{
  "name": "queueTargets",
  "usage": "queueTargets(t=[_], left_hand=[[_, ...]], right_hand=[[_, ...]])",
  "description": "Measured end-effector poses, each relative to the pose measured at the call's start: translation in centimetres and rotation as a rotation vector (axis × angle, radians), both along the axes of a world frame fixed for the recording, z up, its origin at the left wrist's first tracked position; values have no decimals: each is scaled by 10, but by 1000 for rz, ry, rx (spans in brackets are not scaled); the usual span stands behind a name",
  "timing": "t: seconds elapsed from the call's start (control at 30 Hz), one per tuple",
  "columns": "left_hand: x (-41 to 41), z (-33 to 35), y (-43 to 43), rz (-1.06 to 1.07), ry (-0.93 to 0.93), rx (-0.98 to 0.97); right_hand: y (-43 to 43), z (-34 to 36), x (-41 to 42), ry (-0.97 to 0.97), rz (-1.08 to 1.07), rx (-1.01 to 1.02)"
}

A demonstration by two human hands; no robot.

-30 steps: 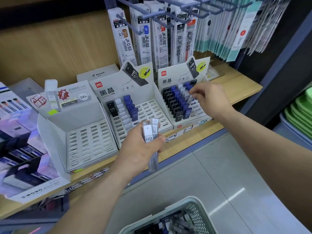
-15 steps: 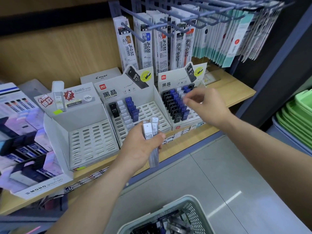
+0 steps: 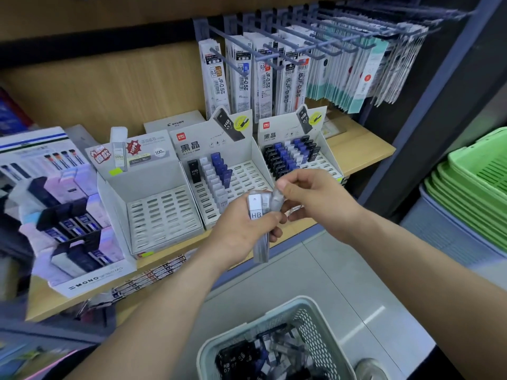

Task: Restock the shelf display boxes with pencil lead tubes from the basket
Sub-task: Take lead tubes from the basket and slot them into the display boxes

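Wooden shelf, contents placed from the middle display box, a white carton holding a few black, clear and blue lead tubes upright in its back left slots. Touching its left side stands the left display box, slotted floor showing; beyond that is a larger carton marked MONO, and behind the middle box's left corner a flat white box marked PILOT. Just beside it on the right stands the right display box, with rows of black, blue and clear tubes standing in its rear slots.
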State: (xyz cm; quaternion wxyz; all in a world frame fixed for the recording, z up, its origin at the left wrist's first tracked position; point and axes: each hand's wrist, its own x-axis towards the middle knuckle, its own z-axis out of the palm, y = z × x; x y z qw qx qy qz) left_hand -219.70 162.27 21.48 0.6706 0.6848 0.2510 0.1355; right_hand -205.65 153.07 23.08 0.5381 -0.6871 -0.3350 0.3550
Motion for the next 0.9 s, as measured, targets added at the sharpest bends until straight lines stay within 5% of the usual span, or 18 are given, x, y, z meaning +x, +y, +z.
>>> queueTargets(t=[0.5, 0.9], left_hand=[[-6, -3, 15, 92, -45, -109], [3, -16, 15, 67, 45, 84]], right_hand=[[19, -5, -1, -36, -139, 157], [10, 0, 13, -38, -110, 178]])
